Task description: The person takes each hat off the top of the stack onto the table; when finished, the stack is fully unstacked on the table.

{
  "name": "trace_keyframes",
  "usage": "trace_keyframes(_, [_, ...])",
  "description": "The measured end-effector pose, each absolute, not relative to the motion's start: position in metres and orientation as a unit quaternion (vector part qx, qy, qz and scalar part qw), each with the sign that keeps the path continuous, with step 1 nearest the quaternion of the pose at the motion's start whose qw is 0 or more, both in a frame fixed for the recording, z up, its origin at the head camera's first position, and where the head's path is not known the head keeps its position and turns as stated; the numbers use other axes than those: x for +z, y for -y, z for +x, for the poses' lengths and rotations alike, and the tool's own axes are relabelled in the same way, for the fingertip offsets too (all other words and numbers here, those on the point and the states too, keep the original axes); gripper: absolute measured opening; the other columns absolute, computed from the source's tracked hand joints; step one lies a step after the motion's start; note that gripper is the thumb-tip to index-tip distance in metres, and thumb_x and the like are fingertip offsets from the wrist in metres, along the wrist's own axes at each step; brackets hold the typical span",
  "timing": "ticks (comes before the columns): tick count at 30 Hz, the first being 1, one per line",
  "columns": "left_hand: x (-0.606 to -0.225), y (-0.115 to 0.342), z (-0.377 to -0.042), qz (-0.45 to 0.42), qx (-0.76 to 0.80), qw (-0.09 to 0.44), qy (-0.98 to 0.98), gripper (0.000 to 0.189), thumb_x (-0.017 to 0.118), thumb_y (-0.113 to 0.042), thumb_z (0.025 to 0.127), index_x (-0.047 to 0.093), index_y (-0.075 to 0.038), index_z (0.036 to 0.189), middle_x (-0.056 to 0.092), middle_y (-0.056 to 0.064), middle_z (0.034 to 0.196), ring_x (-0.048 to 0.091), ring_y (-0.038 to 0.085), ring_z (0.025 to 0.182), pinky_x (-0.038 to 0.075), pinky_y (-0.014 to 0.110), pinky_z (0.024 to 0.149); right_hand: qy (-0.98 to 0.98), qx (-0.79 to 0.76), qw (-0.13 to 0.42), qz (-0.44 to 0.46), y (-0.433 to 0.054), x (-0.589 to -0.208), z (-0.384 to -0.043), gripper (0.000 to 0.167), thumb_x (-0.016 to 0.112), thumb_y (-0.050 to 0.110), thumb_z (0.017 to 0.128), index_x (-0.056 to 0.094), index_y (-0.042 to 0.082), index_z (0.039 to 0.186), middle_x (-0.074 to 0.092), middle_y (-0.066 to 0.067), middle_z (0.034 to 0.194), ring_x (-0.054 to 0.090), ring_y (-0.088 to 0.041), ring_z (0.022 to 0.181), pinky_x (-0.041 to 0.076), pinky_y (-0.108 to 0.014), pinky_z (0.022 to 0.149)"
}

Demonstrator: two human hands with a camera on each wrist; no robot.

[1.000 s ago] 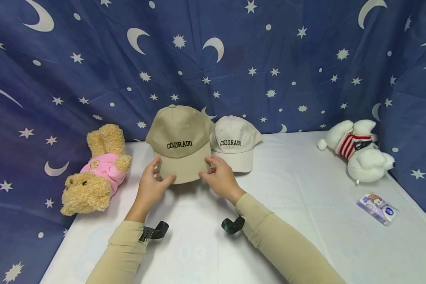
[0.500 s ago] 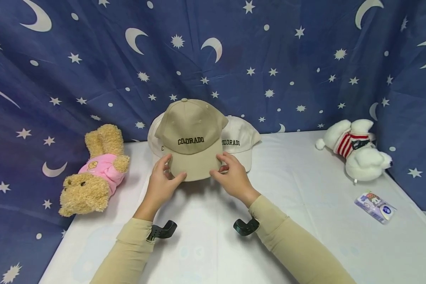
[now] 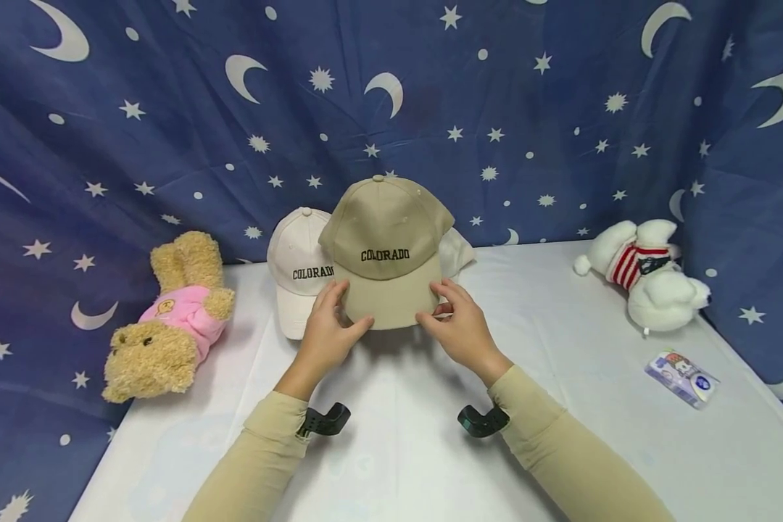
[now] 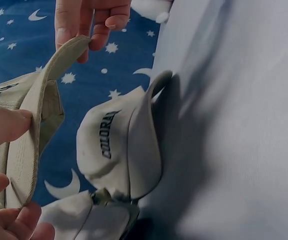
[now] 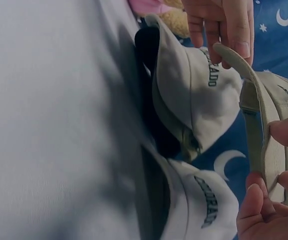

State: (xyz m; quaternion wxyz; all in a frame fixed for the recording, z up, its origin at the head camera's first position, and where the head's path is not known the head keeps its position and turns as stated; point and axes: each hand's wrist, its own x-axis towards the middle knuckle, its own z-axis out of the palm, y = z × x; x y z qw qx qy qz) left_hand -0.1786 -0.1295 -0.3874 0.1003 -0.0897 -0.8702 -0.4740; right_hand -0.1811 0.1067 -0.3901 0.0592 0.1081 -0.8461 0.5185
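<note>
A khaki baseball cap (image 3: 383, 232) with COLORADO across its front is held up by both hands. My left hand (image 3: 329, 330) pinches one side of its brim, thumb on top and fingers beneath. On the opposite side of the brim, my right hand (image 3: 462, 330) has the same pinch. Behind it on the table stand two pale caps with the same lettering. The left pale cap (image 3: 293, 268) shows most of its front in the head view; the right one is mostly hidden there, but the left wrist view shows that cap (image 4: 116, 142) clearly, apart from the khaki brim.
A tan teddy bear (image 3: 189, 315) in a pink shirt lies at the left. To the right lie a white plush bear (image 3: 665, 297) in red stripes and a small purple packet (image 3: 681, 377). A blue curtain (image 3: 417, 65) with moons and stars hangs behind the white table (image 3: 391, 464).
Both hands have carried the khaki cap to the right and slightly up. It has uncovered the left pale cap and now hides most of the right one.
</note>
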Motion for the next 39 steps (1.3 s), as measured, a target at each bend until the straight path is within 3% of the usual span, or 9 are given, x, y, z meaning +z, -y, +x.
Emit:
trace_keyframes(7, [-0.389, 0.11, -0.184, -0.107, -0.457, 0.093, 0.878, 0.078, 0.079, -0.021, 0.084, 0.041, 0.006, 0.147, 0.028, 0.029, 0.155, 0.045, 0.043, 0.131, 0.034, 0.051, 0.112, 0.857, 0.5, 0.07, 0.101, -0.129, -0.392, -0.179, 0.065, 0.074, 0.02, 0.09, 0.048, -0.003, 0.145, 0.031, -0.021, 0.157, 0.063, -0.026, 0.102, 0.055, -0.038, 0.079])
trace_keyframes(15, [-0.393, 0.088, -0.193, -0.13, -0.457, 0.068, 0.877, 0.078, 0.081, -0.02, 0.084, 0.042, 0.005, 0.147, 0.029, 0.025, 0.156, 0.035, 0.038, 0.14, 0.03, 0.049, 0.115, 0.872, 0.475, 0.076, 0.093, -0.155, -0.394, -0.174, 0.067, 0.074, 0.021, 0.091, 0.045, -0.003, 0.147, 0.029, -0.021, 0.158, 0.061, -0.027, 0.103, 0.054, -0.04, 0.08])
trace_keyframes(30, [-0.398, 0.053, -0.204, -0.155, -0.463, 0.043, 0.872, 0.077, 0.08, -0.021, 0.084, 0.043, 0.003, 0.148, 0.03, 0.024, 0.156, 0.051, 0.036, 0.125, 0.04, 0.049, 0.107, 0.885, 0.452, 0.084, 0.072, -0.189, -0.398, -0.17, 0.07, 0.075, 0.02, 0.09, 0.043, -0.005, 0.148, 0.028, -0.025, 0.157, 0.063, -0.029, 0.101, 0.053, -0.042, 0.081])
trace_keyframes(34, [-0.4, 0.042, -0.208, -0.166, -0.475, 0.037, 0.864, 0.076, 0.079, -0.019, 0.084, 0.043, 0.005, 0.147, 0.03, 0.026, 0.155, 0.049, 0.037, 0.125, 0.038, 0.048, 0.109, 0.889, 0.444, 0.09, 0.067, -0.199, -0.4, -0.169, 0.07, 0.075, 0.02, 0.091, 0.043, -0.006, 0.147, 0.028, -0.027, 0.157, 0.064, -0.029, 0.099, 0.054, -0.038, 0.079])
trace_keyframes(39, [-0.404, 0.031, -0.211, -0.174, -0.473, 0.034, 0.863, 0.076, 0.079, -0.018, 0.084, 0.043, 0.006, 0.147, 0.032, 0.027, 0.153, 0.048, 0.038, 0.128, 0.038, 0.046, 0.11, 0.891, 0.439, 0.094, 0.063, -0.209, -0.403, -0.169, 0.07, 0.076, 0.019, 0.09, 0.044, -0.008, 0.146, 0.03, -0.028, 0.155, 0.065, -0.029, 0.097, 0.052, -0.022, 0.073])
